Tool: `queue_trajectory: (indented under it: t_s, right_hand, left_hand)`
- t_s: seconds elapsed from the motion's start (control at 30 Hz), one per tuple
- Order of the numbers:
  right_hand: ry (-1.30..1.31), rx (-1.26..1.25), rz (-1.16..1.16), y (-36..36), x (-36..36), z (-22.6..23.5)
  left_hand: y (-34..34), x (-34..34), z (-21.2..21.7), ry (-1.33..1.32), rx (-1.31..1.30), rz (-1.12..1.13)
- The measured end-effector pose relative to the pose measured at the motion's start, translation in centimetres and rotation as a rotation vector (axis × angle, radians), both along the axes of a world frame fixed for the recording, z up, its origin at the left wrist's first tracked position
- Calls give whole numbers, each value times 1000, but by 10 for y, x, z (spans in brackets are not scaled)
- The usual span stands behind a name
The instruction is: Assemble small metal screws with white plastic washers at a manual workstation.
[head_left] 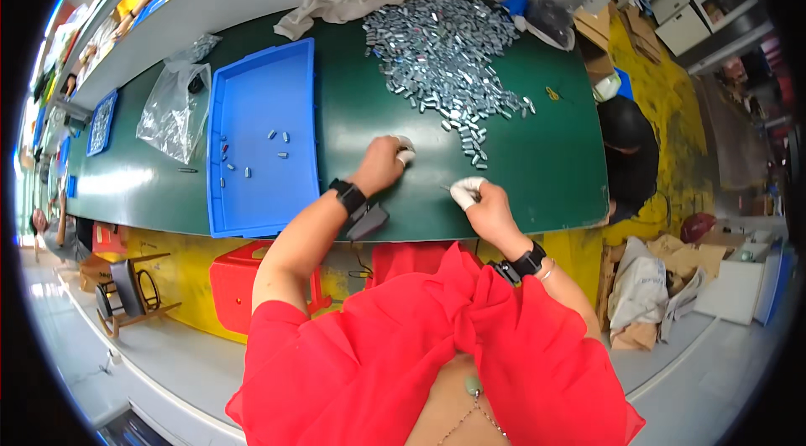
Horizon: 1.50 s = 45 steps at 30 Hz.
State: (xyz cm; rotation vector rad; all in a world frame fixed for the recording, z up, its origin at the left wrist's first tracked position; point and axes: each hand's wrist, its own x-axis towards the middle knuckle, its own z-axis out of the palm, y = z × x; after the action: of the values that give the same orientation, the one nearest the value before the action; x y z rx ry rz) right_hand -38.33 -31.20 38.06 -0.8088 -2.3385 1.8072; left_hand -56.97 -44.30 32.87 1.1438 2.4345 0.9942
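Observation:
My left hand (384,164) is over the green table (353,102), right of the blue tray. Its fingers, with white coverings on the tips, are curled together; what they hold, if anything, is hidden. My right hand (487,207) is closer to the table's front edge, thumb and fingers pinched. A thin dark tip shows at its white-covered fingertips, too small to name. Beyond both hands spreads a big heap of small silvery metal cylinders (445,47), trailing toward me in a narrow tail. Several similar cylinders lie scattered in the blue tray (260,203).
A clear plastic bag (175,106) lies left of the tray, and a smaller blue tray (102,122) farther left. Pale cloth (353,0) lies along the back. Yellow-handled snips (552,93) rest at right. A person in black (630,148) is beside the right edge.

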Motion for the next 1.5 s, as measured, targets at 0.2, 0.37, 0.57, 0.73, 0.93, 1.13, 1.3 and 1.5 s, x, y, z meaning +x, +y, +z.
queue_trajectory:
  t_s: [0.2,0.37,0.57,0.73,0.93,1.13,1.3,1.5]
  right_hand:
    - [118,479,63,-3,-10,18]
    - [-37,390,188,15,-4,-6]
    - [-54,-76,194,48,2,-7]
    - [-98,-292,214,75,5,-10]
    - [-256,-510,306,97,1,-9]
    - [-147,-409,315,73,2,-11]
    - [-171,-299,281,32,-1,8]
    - [-105,-285,178,-20,-3,8]
  left_hand:
    - [-4,62,54,-2,166,-177]
    - [-3,73,58,302,-7,-289]
    - [27,90,56,426,4,-284]
    - [55,93,61,442,-93,-281]
    - [66,105,69,532,-157,-243]
    - [47,105,69,533,-141,-239]
    - [10,96,70,569,-60,-249]
    - [-37,90,69,577,69,-256]
